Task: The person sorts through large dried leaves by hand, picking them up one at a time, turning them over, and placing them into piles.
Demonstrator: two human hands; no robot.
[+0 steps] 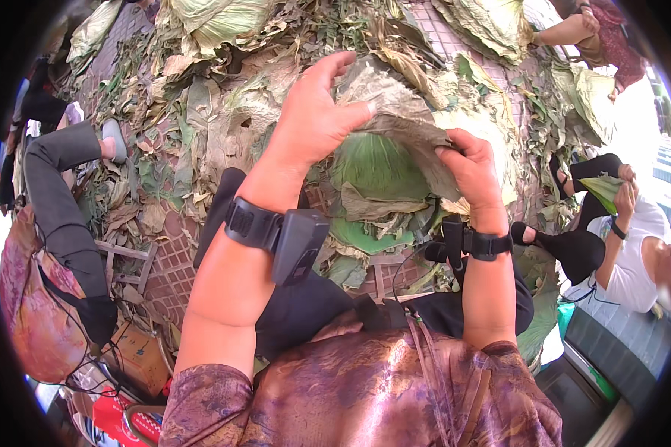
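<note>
My right hand (469, 159) pinches the edge of a dried grey-brown leaf (408, 125) between thumb and fingers. My left hand (324, 109) is raised at the leaf's other end, fingers spread and curved; its thumb lies over the leaf's edge, and whether it presses on it I cannot tell. The dried leaf arches between both hands. Beneath it lies a large round green leaf (374, 165) with fine radiating veins, partly covered by the dried one. A paler withered piece (380, 202) and another green leaf (369, 237) lie closer to my lap.
Dried and green leaf scraps (229, 123) cover much of the tiled ground (170, 268). A small stool frame (126, 260) and a cardboard box (140, 357) are at the left. Other people sit at both sides; one at the right holds a green leaf (604, 190).
</note>
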